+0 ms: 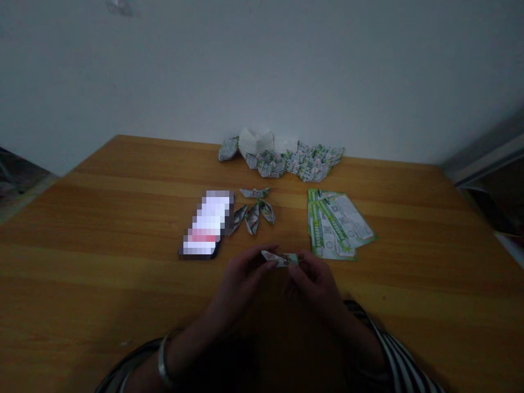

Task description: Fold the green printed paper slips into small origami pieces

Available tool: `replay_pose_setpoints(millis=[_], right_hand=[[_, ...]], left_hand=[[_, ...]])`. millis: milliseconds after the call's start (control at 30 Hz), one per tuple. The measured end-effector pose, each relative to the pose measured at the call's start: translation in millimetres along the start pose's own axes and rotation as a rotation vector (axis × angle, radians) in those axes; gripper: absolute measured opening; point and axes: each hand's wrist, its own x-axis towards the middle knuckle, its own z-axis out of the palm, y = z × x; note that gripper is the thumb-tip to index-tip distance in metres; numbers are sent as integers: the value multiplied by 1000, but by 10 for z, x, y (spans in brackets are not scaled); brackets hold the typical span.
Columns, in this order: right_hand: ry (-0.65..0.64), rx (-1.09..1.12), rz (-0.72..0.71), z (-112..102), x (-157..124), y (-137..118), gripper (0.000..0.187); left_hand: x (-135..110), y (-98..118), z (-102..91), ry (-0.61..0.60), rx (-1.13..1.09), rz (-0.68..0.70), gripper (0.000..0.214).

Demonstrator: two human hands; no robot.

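Currently we record the folded paper piece over the desk, between left grip and right grip, its long axis roughly left to right; each pinches the end on its own side, neither being nearer.

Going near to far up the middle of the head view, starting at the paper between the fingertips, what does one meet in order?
Held folded paper → three fanned-out folded pieces → single folded piece lying crosswise → cluster of folded paper → wall.
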Motion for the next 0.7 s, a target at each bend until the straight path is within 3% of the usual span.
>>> replay_pose_setpoints(millis=[100, 200, 300, 367, 467, 700], right_hand=[[-41, 7, -7, 0, 10, 5, 26], [-20, -146, -106, 29, 9, 5, 28], [6, -359, -227, 91, -12, 28, 45], [-58, -426, -264, 130, -32, 54, 54], [-165, -451, -268, 161, -54, 88, 60], [-112, -338, -237, 147, -35, 93, 57]], left_hand=[[-24, -33, 20, -12, 34, 64, 42], [-88, -69, 80, -32, 55, 92, 46], [-154, -87, 151, -61, 60, 106, 51], [-184, -84, 188, -70, 71, 91, 57], [-203, -75, 221, -64, 61, 54, 56], [-176, -133, 202, -99, 73, 154, 52]])
